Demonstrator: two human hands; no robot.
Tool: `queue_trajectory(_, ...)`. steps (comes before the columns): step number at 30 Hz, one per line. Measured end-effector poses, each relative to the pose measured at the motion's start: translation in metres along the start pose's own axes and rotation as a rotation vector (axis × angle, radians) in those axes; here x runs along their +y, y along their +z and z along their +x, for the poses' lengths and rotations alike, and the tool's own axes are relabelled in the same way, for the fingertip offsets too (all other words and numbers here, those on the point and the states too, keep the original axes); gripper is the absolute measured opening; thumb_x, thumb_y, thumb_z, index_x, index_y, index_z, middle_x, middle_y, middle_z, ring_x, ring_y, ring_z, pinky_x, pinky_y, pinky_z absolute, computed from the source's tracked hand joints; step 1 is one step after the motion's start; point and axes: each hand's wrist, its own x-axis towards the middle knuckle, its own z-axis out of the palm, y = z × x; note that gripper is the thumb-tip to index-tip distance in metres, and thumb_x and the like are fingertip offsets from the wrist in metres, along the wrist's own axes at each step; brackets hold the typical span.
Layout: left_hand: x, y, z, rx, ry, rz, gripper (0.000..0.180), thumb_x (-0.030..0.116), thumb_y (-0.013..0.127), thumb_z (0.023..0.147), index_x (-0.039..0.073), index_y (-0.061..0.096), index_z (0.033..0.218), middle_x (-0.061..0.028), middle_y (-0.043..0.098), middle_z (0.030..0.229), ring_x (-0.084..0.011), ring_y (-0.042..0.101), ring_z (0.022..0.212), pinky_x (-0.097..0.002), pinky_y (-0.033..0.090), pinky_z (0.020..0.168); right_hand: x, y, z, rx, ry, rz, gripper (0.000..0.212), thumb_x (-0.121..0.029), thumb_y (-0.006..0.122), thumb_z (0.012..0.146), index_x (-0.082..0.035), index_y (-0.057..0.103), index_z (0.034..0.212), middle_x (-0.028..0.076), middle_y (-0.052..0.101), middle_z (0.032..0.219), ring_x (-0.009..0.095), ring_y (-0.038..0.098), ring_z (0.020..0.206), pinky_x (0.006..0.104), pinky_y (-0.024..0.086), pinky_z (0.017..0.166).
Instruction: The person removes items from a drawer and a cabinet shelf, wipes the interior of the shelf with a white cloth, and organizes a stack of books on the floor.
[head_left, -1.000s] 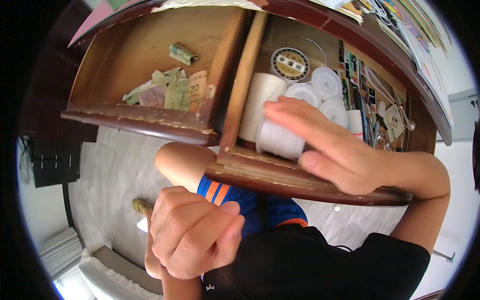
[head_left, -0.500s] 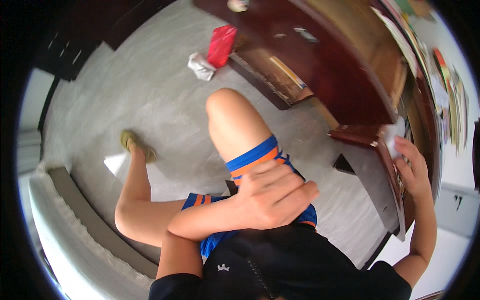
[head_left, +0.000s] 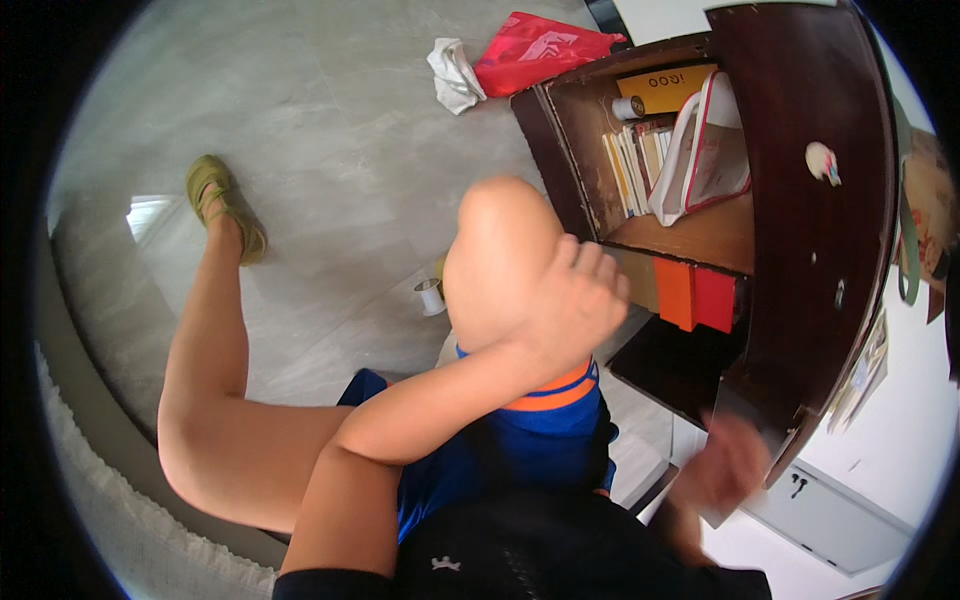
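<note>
My left hand [head_left: 578, 300] lies across my right leg just behind the knee, its bent fingers slightly apart and nothing seen in them. My right hand [head_left: 732, 462], smeared by motion, is beside the near end of a dark wooden cabinet [head_left: 815, 270]; its fingers cannot be made out. In the cabinet's open compartment are a white pouch with red trim [head_left: 715, 150], a row of thin books [head_left: 630, 170], a yellow box [head_left: 680, 90] and a small spool [head_left: 628, 107]. Nearer me, an orange box [head_left: 674, 293] and a red box [head_left: 714, 298] sit in a lower opening.
A red plastic bag [head_left: 540, 50] and crumpled white paper [head_left: 456, 76] lie on the grey floor beyond the cabinet. A white spool [head_left: 430, 296] is on the floor by my knee. Pale fabric-edged furniture [head_left: 130, 500] curves along the left; a grey wall cabinet [head_left: 830, 515] is at the right.
The view has swung toward the cabinet's compartments. My left hand has settled onto my leg. My right hand has come away from the papers and white item at the cabinet's top and moved lower.
</note>
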Motion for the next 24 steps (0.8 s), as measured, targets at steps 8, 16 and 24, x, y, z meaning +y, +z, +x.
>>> queue_trajectory(8, -0.057, 0.016, 0.021, 0.010, -0.194, -0.092, 0.020, 0.010, 0.056, 0.068, 0.000, 0.061, 0.083, -0.0111, 0.056, 0.076, -0.0255, 0.054, 0.081, -0.0409, 0.040, 0.088, 0.323, 0.398, 0.117, 0.034, 0.308, -0.376, 0.040, -0.016, 0.063, 0.081, 0.004, 0.048, 0.112, 0.018, 0.058, 0.105, 0.031, 0.058, 0.097, 0.0363, 0.042, 0.093)
queue_trajectory(16, -0.082, 0.029, 0.024, -0.099, -0.312, -0.101, 0.029, 0.011, 0.057, 0.068, -0.003, 0.060, 0.093, -0.0085, 0.052, 0.076, -0.0236, 0.052, 0.076, -0.0380, 0.042, 0.080, 0.494, 0.427, 0.178, -0.609, 0.768, -0.617, 0.074, -0.061, 0.047, 0.080, 0.001, 0.059, 0.119, 0.025, 0.057, 0.119, 0.036, 0.052, 0.115, 0.0390, 0.038, 0.099)
queue_trajectory(24, -0.076, 0.027, 0.035, -0.023, -0.326, -0.213, 0.036, 0.011, 0.056, 0.070, -0.001, 0.059, 0.103, -0.0098, 0.057, 0.090, -0.0258, 0.054, 0.089, -0.0389, 0.041, 0.085, 0.325, 0.409, 0.140, 0.022, 0.607, -0.171, 0.046, -0.024, 0.068, 0.071, -0.002, 0.048, 0.105, 0.021, 0.059, 0.098, 0.036, 0.059, 0.092, 0.0420, 0.044, 0.088)
